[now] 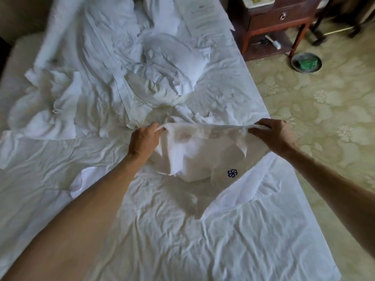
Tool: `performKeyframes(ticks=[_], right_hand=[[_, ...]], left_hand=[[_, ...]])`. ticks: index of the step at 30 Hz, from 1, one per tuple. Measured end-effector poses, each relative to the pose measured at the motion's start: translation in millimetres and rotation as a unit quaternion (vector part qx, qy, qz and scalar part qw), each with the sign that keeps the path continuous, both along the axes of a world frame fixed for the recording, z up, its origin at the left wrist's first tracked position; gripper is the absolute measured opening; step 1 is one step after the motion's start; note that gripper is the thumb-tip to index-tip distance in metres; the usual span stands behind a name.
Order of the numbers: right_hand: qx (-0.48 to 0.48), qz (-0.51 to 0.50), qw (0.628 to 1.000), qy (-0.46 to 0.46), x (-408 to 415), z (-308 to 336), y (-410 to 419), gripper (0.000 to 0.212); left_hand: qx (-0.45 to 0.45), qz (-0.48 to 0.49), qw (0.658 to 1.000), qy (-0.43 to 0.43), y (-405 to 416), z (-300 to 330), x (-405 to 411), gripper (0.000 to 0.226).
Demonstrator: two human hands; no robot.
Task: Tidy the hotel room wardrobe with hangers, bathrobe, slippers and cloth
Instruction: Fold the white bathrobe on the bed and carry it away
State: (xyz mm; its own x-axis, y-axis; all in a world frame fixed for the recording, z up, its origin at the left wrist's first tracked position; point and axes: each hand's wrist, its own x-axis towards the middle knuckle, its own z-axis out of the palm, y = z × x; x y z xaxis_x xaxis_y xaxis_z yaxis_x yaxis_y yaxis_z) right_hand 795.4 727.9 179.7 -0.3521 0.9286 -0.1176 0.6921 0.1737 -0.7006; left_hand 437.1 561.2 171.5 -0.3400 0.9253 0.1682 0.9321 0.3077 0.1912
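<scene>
A white bathrobe (pixel 203 155) with a small blue emblem (pixel 232 173) hangs lifted above the bed, stretched between both hands. My left hand (pixel 145 138) pinches its upper edge on the left. At the right end of the same edge, my right hand (pixel 274 134) grips the fabric. The lower part of the robe trails onto the bed sheet (pixel 182 240) toward the right edge of the bed. Hangers and slippers are not in view.
Crumpled white linen and a pillow (pixel 172 57) lie piled on the far half of the bed. A dark wooden bedside table (pixel 280 19) stands at the upper right. A round metal dish with something green in it (pixel 306 62) sits on the patterned carpet (pixel 324 118).
</scene>
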Motion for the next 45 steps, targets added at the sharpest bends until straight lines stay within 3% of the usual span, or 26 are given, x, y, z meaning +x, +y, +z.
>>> performKeyframes(ticks=[4,7,9,12,15,20,23,29,34,37,45], right_hand=[[0.064,0.081,0.992,-0.073,-13,84,30,0.022],[0.142,0.104,0.982,-0.074,-20,150,48,0.038],[0.191,0.09,0.974,-0.088,-22,200,59,0.029],[0.258,0.128,0.949,-0.128,-14,266,73,0.041],[0.267,0.204,0.923,-0.189,-4,322,75,0.042],[0.308,0.169,0.908,-0.229,-5,387,65,0.036],[0.343,0.123,0.908,-0.205,-14,425,54,0.023],[0.42,0.041,0.891,-0.167,-15,512,11,0.027],[0.442,-0.039,0.888,-0.118,-6,566,-46,0.029],[0.403,-0.09,0.909,-0.053,0,588,-83,0.03],[0.258,-0.14,0.947,0.13,14,642,-141,0.036]], left_hand=[[-0.044,0.019,0.998,0.038,13,94,-21,0.022],[-0.087,-0.021,0.996,0.019,15,166,-17,0.019],[-0.111,-0.059,0.992,0.02,12,215,-9,0.032],[-0.111,-0.075,0.987,0.089,5,282,-5,0.04],[-0.07,-0.021,0.989,0.125,-5,338,-9,0.037],[-0.011,0.079,0.979,0.19,-17,420,-11,0.039],[0.019,0.121,0.97,0.209,-29,466,-13,0.036],[0.088,0.193,0.946,0.246,-69,555,2,0.021],[0.146,0.236,0.929,0.245,-122,606,19,0.033],[0.189,0.256,0.918,0.238,-157,628,36,0.037],[0.248,0.294,0.903,0.193,-248,681,80,0.023]])
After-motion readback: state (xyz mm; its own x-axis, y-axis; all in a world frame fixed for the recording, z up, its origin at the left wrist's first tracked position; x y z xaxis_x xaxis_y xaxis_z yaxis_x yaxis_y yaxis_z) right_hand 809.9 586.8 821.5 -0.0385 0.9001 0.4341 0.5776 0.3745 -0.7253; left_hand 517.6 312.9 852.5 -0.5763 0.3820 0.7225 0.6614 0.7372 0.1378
